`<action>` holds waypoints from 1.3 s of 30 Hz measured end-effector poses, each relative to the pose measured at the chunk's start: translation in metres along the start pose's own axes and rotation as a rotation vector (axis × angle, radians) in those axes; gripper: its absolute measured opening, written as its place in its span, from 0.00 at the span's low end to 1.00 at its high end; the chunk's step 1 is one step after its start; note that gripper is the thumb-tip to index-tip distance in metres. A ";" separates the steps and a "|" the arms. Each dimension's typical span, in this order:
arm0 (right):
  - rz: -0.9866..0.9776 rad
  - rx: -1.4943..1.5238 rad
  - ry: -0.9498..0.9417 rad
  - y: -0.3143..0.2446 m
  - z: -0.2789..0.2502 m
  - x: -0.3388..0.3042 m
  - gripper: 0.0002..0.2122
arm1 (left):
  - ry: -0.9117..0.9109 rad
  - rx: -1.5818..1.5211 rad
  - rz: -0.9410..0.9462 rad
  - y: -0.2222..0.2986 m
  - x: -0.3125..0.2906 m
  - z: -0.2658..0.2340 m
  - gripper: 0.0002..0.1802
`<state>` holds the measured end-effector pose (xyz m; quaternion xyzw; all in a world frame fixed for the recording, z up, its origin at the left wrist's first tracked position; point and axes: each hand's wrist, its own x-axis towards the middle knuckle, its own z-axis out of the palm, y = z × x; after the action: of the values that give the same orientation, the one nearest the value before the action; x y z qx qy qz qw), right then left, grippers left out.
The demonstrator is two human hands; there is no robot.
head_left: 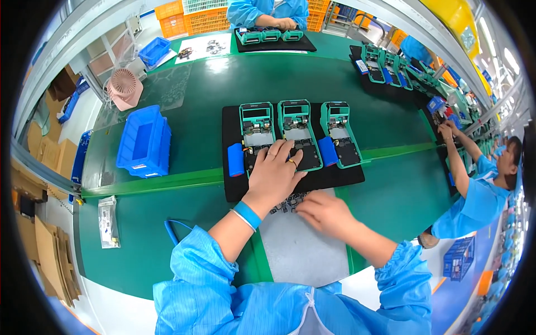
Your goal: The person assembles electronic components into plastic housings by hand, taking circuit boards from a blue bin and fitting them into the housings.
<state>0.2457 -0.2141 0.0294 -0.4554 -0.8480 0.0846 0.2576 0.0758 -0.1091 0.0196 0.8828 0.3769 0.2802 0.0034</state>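
My left hand (274,174) lies spread over the lower part of the middle green device housing (295,118), fingertips touching it, a ring on one finger and a blue band at the wrist. Two more open green housings flank it, the left one (257,120) and the right one (339,131), with circuit parts showing inside. All three rest on a black mat (352,177). Beside them lie a blue battery pack (236,160) and another blue pack (328,151). My right hand (328,214) has its fingers drawn together at a pile of small dark parts (286,205); what they hold is hidden.
A grey sheet (304,251) lies under the small parts. To the left are a blue bin (144,142), a pink fan (124,89) and a clear bag (108,222). Co-workers sit across the green table (206,89) and at the right (474,192), near more housings (385,64).
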 end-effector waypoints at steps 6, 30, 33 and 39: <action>0.092 -0.234 0.023 -0.004 0.033 -0.003 0.04 | -0.040 -0.010 -0.018 0.000 0.001 0.005 0.25; -0.187 -0.398 -0.217 0.006 -0.007 -0.026 0.03 | -0.091 0.451 0.242 -0.044 0.127 0.015 0.32; -0.187 -0.378 -0.218 0.009 -0.007 -0.025 0.03 | -0.190 0.373 0.200 -0.033 0.131 0.003 0.33; -0.185 -0.411 -0.193 0.003 -0.010 -0.027 0.04 | -0.251 0.441 0.159 -0.029 0.128 0.005 0.42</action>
<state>0.2654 -0.2357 0.0267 -0.4084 -0.9062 -0.0704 0.0839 0.1301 -0.0022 0.0723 0.9170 0.3548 0.0788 -0.1644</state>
